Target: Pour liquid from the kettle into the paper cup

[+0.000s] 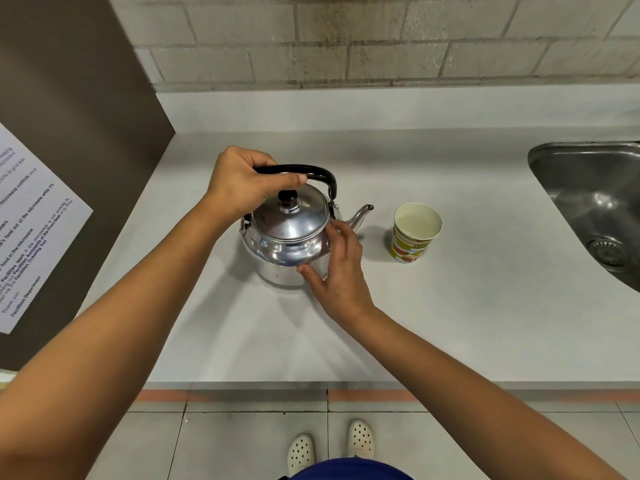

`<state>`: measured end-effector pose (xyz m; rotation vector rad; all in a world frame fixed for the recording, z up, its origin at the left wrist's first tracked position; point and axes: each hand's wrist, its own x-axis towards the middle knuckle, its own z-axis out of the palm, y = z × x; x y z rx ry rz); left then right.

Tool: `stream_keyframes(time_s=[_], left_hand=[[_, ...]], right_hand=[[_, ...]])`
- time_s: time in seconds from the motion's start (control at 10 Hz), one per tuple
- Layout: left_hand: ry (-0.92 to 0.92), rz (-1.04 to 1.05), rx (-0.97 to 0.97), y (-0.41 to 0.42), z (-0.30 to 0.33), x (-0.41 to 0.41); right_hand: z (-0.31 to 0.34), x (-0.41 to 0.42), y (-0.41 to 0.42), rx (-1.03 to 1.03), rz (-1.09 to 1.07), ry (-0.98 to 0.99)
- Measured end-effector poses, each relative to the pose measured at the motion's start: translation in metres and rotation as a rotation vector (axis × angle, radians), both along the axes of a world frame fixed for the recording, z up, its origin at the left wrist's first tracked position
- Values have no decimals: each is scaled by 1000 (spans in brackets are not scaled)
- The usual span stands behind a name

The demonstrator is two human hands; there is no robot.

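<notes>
Kettle [289, 233] frame centre on counter [450, 323] — left hand [242, 185] clenched round black handle [311, 171], right hand [337, 268] open, steadying slick metal body. Paper cup [415, 232] right of spout — light, tips easily.

1. One kettle [289, 237] is counted, with one lid knob [288, 197].
2. One paper cup [415, 232] is seen.
3. Two hands are seen: left hand [242, 185], right hand [337, 268].
4. One sink [554, 161] is counted.
5. One printed notice [31, 223] is seen.
6. Two shoes [300, 453] are counted.
</notes>
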<state>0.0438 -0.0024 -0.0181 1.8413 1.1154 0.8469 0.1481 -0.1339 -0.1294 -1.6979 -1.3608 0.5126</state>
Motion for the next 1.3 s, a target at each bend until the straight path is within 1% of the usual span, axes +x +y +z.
stream_keyframes(time_s=[0.5,0.8,0.9,1.0,1.1,1.2,1.3], left_hand=[[3,0,-39,7,-27,-8],[23,-37,65,4,-31,-13],[2,-70,150,2,-33,-18],[-38,-44,177,1,-32,-19],[-16,85,179,4,-29,-19],[24,104,166,6,-19,-20],[233,36,270,3,-6,-19]], right_hand=[[-21,-1,-2,-28,11,-44],[-24,-2,-3,-18,10,-52],[-19,-1,-5,5,13,-44],[-15,1,-6,9,10,-23],[-6,1,-9,20,-9,-18],[5,5,-6,75,-52,-46],[29,9,1,121,-123,-96]])
